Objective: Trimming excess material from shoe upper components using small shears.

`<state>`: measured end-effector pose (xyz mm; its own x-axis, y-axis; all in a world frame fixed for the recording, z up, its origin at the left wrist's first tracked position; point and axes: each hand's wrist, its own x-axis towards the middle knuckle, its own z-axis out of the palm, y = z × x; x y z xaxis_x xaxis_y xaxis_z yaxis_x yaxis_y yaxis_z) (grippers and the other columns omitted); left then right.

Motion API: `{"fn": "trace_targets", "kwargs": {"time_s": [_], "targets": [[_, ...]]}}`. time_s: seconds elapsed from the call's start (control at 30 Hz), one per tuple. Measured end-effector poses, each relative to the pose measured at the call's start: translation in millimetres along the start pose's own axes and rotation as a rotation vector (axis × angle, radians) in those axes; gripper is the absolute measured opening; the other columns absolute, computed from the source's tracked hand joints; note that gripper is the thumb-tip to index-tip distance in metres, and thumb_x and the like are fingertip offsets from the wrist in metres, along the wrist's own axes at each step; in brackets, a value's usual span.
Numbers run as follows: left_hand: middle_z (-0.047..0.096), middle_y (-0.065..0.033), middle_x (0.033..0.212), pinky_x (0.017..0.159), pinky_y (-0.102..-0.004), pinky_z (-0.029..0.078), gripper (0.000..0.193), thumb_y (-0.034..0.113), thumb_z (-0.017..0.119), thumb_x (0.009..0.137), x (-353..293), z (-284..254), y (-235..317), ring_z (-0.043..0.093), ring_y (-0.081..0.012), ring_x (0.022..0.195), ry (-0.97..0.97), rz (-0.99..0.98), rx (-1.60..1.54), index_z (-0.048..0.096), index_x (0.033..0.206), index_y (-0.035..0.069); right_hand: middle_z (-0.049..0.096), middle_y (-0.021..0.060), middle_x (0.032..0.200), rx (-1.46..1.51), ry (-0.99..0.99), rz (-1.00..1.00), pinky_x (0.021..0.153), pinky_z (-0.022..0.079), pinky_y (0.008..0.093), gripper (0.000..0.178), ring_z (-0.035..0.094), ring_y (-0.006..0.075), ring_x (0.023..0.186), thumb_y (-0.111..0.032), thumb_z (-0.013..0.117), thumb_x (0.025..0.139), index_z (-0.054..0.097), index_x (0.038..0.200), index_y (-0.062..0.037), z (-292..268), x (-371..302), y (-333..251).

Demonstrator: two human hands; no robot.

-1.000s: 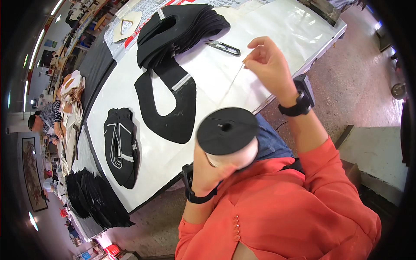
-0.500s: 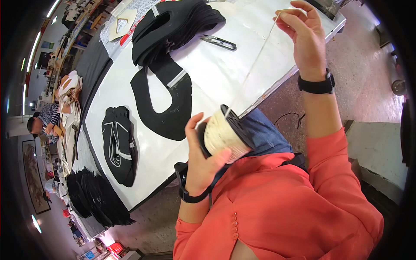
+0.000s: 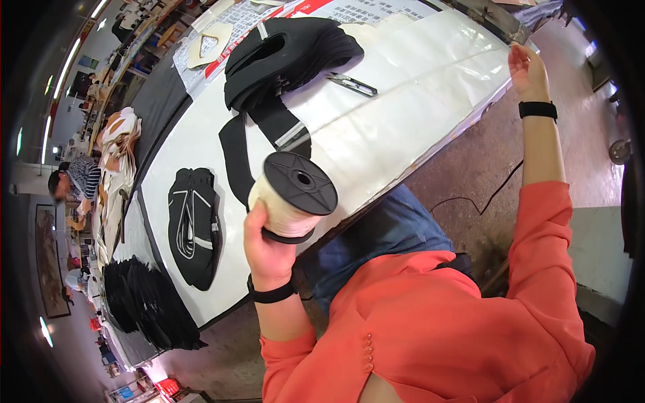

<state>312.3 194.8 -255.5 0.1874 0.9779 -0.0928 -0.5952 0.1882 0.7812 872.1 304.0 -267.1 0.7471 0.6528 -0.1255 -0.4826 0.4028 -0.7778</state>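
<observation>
My left hand is wrapped round a spool with black end discs and cream thread wound on it, held tilted over the table's near edge. A pale strand runs taut from behind the spool across the table to my right hand. That arm is stretched far out to the right, its fingertips pinched at the strand's end by the table corner. Behind the spool lies a black looped fabric piece, partly hidden by it. Nearest beyond that is a thick stack of black cut pieces.
Thread snips lie on the white table beside the stack. A folded black bundle with pale stripes and a pile of black strips are at the left. Another person works at the far left. A dark cable crosses the floor.
My right hand has moved right and outward, drawing the strand longer. The spool in my left hand has shifted left, and its black end disc has turned to face up.
</observation>
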Motion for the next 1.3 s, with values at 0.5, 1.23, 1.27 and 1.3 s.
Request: {"fn": "trace_targets", "kwargs": {"time_s": [0.5, 1.23, 1.27, 1.3], "targets": [[0.06, -0.011, 0.13, 0.103, -0.0369, 0.043, 0.046, 0.028, 0.056, 0.097, 10.3, -7.5, 10.1, 0.057, -0.0209, 0.121, 0.106, 0.088, -0.017, 0.054, 0.131, -0.004, 0.062, 0.0201, 0.077, -1.947, -0.182, -0.578, 0.067, 0.049, 0.0464, 0.026, 0.061, 0.0347, 0.073, -0.028, 0.059, 0.095, 0.061, 0.087, -0.0035, -339.4, 86.0, -84.8], [0.049, -0.0165, 0.136, 0.106, -0.035, 0.039, 0.061, 0.021, 0.049, 0.098, -1.1, 40.1, -45.3, 0.053, -0.0226, 0.123, 0.007, -0.095, 0.16, 0.026, 0.149, -0.003, 0.046, 0.019, 0.14, -0.881, -1.825, -0.089, 0.104, 0.046, 0.0417, 0.099, 0.052, 0.0346, 0.126, -0.016, 0.082, 0.069, 0.029, 0.152, -0.008, 107.6, -246.6, 56.8], [0.048, -0.0155, 0.14, 0.109, -0.036, 0.037, 0.06, 0.026, 0.048, 0.098, -4.2, 43.4, -43.5, 0.049, -0.0234, 0.128, -0.009, -0.094, 0.214, 0.029, 0.149, -0.002, 0.046, 0.019, 0.14, -0.896, -1.828, -0.09, 0.104, 0.046, 0.0417, 0.099, 0.052, 0.0346, 0.126, -0.016, 0.082, 0.069, 0.029, 0.152, -0.008, 105.5, -252.0, 59.8], [0.047, -0.0146, 0.144, 0.111, -0.0371, 0.035, 0.061, 0.032, 0.047, 0.099, -5.7, 45.9, -43.3, 0.046, -0.0242, 0.134, -0.025, -0.093, 0.267, 0.032, 0.149, 0.0, 0.044, 0.0193, 0.141, -0.869, -1.824, -0.143, 0.104, 0.045, 0.0405, 0.101, 0.05, 0.0362, 0.127, -0.015, 0.082, 0.067, 0.028, 0.152, -0.0085, 102.8, -255.3, 62.3]]}}
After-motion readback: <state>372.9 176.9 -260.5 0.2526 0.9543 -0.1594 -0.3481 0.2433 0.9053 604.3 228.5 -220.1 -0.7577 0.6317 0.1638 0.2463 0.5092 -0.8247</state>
